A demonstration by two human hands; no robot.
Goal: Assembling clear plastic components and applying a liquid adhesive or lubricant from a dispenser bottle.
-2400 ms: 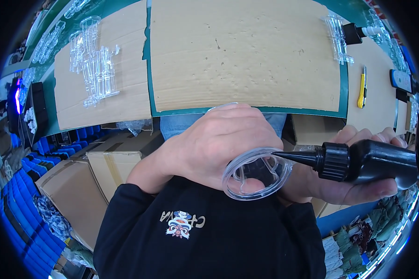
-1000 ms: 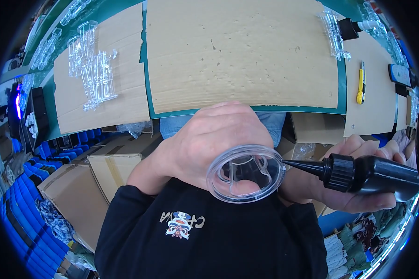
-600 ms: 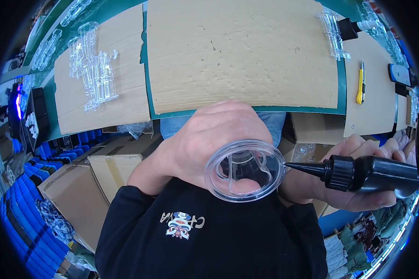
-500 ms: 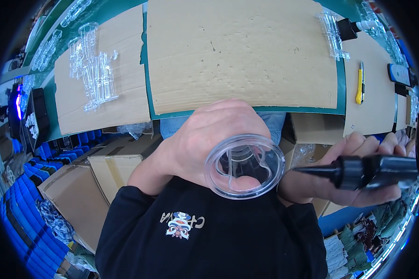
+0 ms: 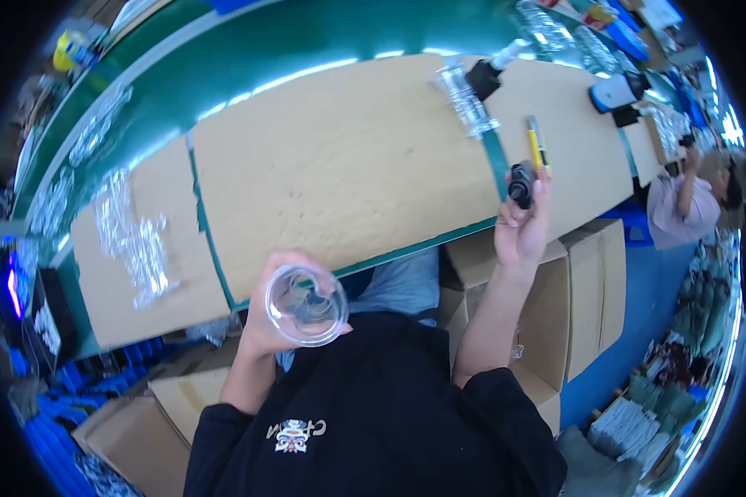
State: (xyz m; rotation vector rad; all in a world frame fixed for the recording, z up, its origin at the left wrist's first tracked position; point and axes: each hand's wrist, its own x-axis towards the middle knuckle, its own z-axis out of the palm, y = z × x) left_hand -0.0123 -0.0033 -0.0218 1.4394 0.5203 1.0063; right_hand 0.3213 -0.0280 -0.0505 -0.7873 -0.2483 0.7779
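Observation:
My left hand [image 5: 261,319] is closed around a clear, round-rimmed plastic cup-like piece [image 5: 307,306], held in front of my chest with its wide mouth facing up. My right hand [image 5: 524,232] reaches out over the right side of the table and grips a small black bottle [image 5: 520,185], whose pointed nozzle shows in the earlier picture. Just beyond that hand, a yellow utility knife [image 5: 535,142] lies on the right cardboard sheet [image 5: 584,166]. A large bare cardboard sheet [image 5: 340,157] covers the middle of the table.
Several clear plastic parts [image 5: 145,248] lie at the left; more clear parts [image 5: 466,99] lie beside a black bottle with a white tip [image 5: 483,79]. An open cardboard box [image 5: 547,315] stands below the table edge. Another person [image 5: 684,207] sits at far right.
My right hand has carried the black bottle away from the clear piece, out toward the knife. The clear piece and my left hand now appear lower and further left, and the view has tilted.

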